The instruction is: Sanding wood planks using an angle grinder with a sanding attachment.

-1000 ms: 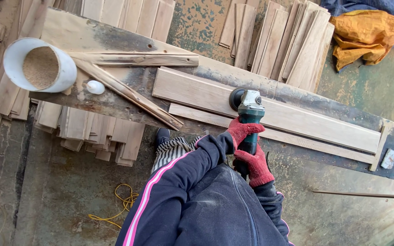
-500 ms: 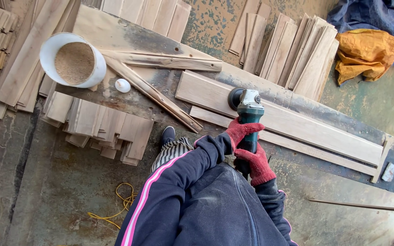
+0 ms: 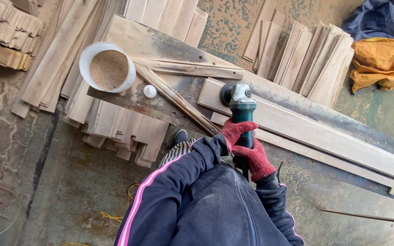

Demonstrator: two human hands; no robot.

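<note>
Stained concrete floor [image 3: 69, 182] is seen all round, w/ a patterned strip at far left. Low worktop [image 3: 160, 45] of worn board runs diagonally from upper left to right edge. A pale plank [image 3: 306, 130] is laid along it, a thinner strip just beside its near edge. Green angle grinder [image 3: 239, 102] is pressed disc-down on the plank's left end. Both hands wear red gloves: left hand [image 3: 234, 130] is wrapped tight round the grinder body, right hand [image 3: 254, 157] is clenched round the handle just behind.

White bucket [image 3: 108, 67] of sawdust stands on the worktop's left end, a small white cap [image 3: 150, 91] near it, rough sticks [image 3: 178, 100] crossing between. Cut boards are stacked under and left of the worktop, more slats [image 3: 306, 59] far right. Orange cloth [image 3: 381, 61] & blue cloth lie at top right.

Hidden/unclear: grinder disc is covered by its guard; cord mostly lost behind the dark jacket; one shoe [image 3: 179, 136] only partly seen; worktop legs not visible; stacks cut off at frame edges.
</note>
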